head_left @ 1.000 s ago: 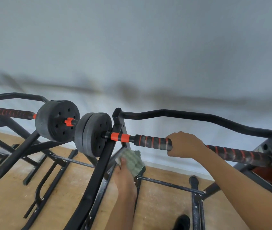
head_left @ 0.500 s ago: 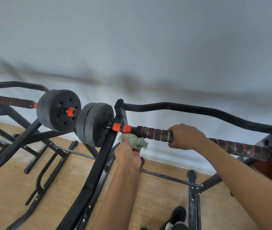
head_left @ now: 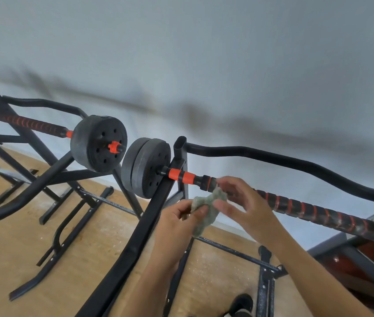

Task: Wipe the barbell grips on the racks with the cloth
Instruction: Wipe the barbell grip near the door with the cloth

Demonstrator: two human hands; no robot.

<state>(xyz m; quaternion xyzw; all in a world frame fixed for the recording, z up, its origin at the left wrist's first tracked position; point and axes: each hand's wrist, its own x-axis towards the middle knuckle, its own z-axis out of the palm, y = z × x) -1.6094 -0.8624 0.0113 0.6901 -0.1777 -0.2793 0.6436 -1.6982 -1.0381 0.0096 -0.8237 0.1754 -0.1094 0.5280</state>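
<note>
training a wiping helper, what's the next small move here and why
Probably wrap the cloth round the barbell grip by the orange collar and start rubbing: the left hand pinches the bunched cloth just under that grip's end, and the right hand hovers beside it.

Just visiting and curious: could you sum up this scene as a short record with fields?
Near barbell: on its rack, black grip with red stripes
Left hand: pinches the green cloth
Right hand: by the cloth's upper end, in front of that barbell; grip unclear
Second barbell: on the left rack
Floor: wooden
</note>
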